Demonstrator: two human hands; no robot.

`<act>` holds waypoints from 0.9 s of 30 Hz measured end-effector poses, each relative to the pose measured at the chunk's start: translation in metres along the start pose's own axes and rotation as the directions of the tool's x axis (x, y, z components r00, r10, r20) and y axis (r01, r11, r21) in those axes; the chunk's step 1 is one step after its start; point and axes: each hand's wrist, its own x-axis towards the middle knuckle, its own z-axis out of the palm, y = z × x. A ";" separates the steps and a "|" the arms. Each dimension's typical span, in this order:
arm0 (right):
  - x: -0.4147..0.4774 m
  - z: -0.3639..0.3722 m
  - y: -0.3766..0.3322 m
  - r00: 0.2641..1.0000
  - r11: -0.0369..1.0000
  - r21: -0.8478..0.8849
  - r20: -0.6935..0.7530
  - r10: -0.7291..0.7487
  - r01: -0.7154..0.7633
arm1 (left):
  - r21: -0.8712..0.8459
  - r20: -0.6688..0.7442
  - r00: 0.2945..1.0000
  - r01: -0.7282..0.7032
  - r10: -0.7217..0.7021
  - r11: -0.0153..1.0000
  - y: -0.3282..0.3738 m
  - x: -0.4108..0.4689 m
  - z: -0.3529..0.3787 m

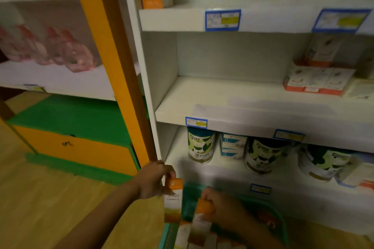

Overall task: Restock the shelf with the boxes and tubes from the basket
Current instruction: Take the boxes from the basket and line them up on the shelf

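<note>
The left hand (150,180) grips a lifted box (173,200), its long axis upright, just left of the basket (189,196). The right hand (219,203) curls round a second box (203,216), low inside the basket. The shelf (222,95) rises ahead of and above both hands, the left being nearer its edge, and more boxes (183,234) stand in the basket beneath the right hand.

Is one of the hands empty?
No, the left hand grips an orange-and-white box and the right hand grips a second box at the green basket.
</note>
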 end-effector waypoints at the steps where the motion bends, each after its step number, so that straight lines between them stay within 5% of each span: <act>1: -0.009 -0.021 -0.012 0.999 1.000 -0.013 -0.040 -0.021 0.021 | 0.002 -0.010 1.000 -0.011 0.011 1.000 0.004 0.000 -0.021; 11: -0.088 -0.214 -0.131 0.914 0.958 -0.204 -0.312 -0.260 0.203 | 0.049 -0.100 0.990 -0.095 0.099 0.994 0.060 -0.012 -0.239; 17: -0.136 -0.305 -0.197 0.793 0.922 -0.238 -0.473 -0.384 0.304 | 0.016 -0.210 0.963 -0.167 0.166 0.986 0.096 -0.023 -0.351; 27: -0.138 -0.387 -0.250 0.715 0.921 -0.175 -0.587 -0.381 0.348 | 0.206 -0.371 0.915 -0.083 0.156 0.975 0.104 0.027 -0.441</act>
